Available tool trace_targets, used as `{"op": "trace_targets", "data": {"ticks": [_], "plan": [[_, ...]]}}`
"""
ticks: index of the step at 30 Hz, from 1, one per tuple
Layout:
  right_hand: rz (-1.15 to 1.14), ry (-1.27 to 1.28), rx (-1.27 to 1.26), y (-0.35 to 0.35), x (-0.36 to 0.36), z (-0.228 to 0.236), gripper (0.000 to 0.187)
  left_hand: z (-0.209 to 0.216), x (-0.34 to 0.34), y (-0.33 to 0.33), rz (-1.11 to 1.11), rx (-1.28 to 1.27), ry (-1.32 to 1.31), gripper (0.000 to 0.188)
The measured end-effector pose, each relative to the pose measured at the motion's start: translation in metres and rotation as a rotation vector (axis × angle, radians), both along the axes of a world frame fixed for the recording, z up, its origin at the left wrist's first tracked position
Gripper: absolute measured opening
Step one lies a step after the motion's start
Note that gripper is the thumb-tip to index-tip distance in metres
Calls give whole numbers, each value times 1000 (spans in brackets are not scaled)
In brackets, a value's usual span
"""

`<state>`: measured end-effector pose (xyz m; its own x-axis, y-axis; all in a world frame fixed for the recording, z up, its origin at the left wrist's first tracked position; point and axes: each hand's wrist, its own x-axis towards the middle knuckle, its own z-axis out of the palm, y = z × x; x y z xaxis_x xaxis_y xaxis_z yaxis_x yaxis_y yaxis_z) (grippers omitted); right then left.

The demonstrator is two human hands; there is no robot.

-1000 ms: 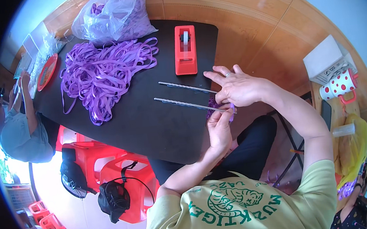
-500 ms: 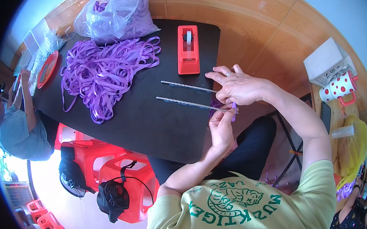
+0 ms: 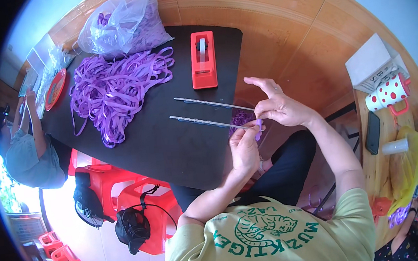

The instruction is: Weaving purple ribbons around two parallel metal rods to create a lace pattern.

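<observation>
Two thin, twisted metal rods extend side by side over the dark table's right edge: the far rod (image 3: 206,102) and the near rod (image 3: 203,121). My left hand (image 3: 244,149) is closed in a pinch at the near rod's right end, on a short piece of purple ribbon (image 3: 259,129). Above it, my right hand (image 3: 284,108) pinches the top of that ribbon between thumb and finger, its other fingers stretched out. The fingers partly hide the ribbon and the near rod's end. How the rods are fixed to the table cannot be made out.
On the black table (image 3: 171,153) lie a heap of purple ribbon (image 3: 116,91), a clear plastic bag (image 3: 123,26) of more ribbon and a red tape dispenser (image 3: 203,61). Red stools (image 3: 150,200) stand left of me. A spotted mug (image 3: 387,94) is at right. Another person (image 3: 32,156) sits far left.
My right hand has shifted slightly from the far rod's end toward the ribbon, its outer fingers lifting. My left hand keeps its pinch by the near rod. The whole view has moved a little.
</observation>
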<state>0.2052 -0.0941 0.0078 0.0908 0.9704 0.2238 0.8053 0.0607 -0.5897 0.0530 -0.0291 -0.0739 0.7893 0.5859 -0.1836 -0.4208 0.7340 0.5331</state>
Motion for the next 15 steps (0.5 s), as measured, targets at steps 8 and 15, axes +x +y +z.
{"op": "trace_targets", "data": {"ticks": [8,15], "plan": [[-116,373,312,-32,5,-68,15,3,-1,1,-17,-25,14,9],[-153,1296,365,-18,-25,-100,24,-1,-4,1,0,6,64,8]]}}
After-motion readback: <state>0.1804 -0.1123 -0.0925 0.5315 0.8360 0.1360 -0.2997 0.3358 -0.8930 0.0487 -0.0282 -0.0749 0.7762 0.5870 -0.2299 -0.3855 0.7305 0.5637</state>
